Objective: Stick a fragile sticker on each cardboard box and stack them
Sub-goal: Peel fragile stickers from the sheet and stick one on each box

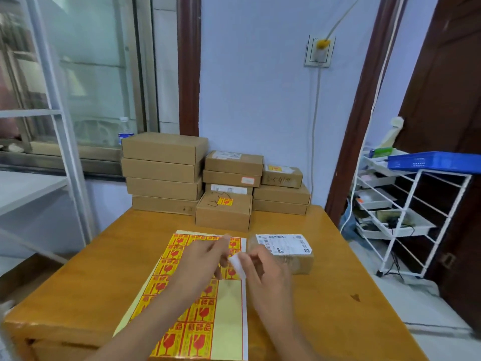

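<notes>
A sheet of yellow-and-red fragile stickers point(171, 277) lies on the wooden table point(338, 282) in front of me. My right hand point(268, 274) pinches a peeled sticker point(238, 264) whose white back faces me, held above the sheet. My left hand point(203, 259) hovers over the sheet beside it, fingers near the sticker's edge. A small cardboard box point(299, 261) with a white shipping label stands just right of the sheet. Stacks of cardboard boxes point(164, 173) stand at the table's far edge; one front box point(223, 214) bears a fragile sticker.
A white wire rack point(406, 217) with trays and a blue basket point(437, 161) stands to the right of the table. A window with a metal frame is on the left, a wall socket with a cable behind the boxes.
</notes>
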{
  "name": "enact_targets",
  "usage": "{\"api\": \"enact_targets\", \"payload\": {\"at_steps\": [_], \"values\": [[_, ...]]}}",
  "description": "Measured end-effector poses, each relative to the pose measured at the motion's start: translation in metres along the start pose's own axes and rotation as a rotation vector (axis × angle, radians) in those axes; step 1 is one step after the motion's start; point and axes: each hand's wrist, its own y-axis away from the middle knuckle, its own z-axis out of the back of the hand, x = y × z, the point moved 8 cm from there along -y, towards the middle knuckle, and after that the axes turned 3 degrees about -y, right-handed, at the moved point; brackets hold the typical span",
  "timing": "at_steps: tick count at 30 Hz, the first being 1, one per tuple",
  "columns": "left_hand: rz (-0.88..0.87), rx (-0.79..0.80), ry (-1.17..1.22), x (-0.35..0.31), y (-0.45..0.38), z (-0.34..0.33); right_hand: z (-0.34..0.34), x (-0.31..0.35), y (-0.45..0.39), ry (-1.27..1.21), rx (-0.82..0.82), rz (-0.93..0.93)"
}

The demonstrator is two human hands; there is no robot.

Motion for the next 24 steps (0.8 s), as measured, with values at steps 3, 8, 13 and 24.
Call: {"api": "enact_targets", "payload": {"at_steps": [3, 8, 13, 24], "values": [[0.124, 0.014, 0.202, 0.007, -0.002, -0.012, 0.004, 0.002, 0.000, 0.007, -0.043, 0.038], [0.094, 0.015, 0.450, 0.009, -0.003, -0.022, 0.000, 0.003, -0.001, 0.068, -0.023, 0.052], [0.048, 0.024, 0.517, 0.014, -0.009, -0.016, 0.001, -0.003, -0.003, -0.021, -0.003, -0.065], [-0.061, 0.045, 0.328, 0.024, -0.001, -0.025, -0.002, -0.033, -0.004, -0.186, 0.036, -0.364]]}}
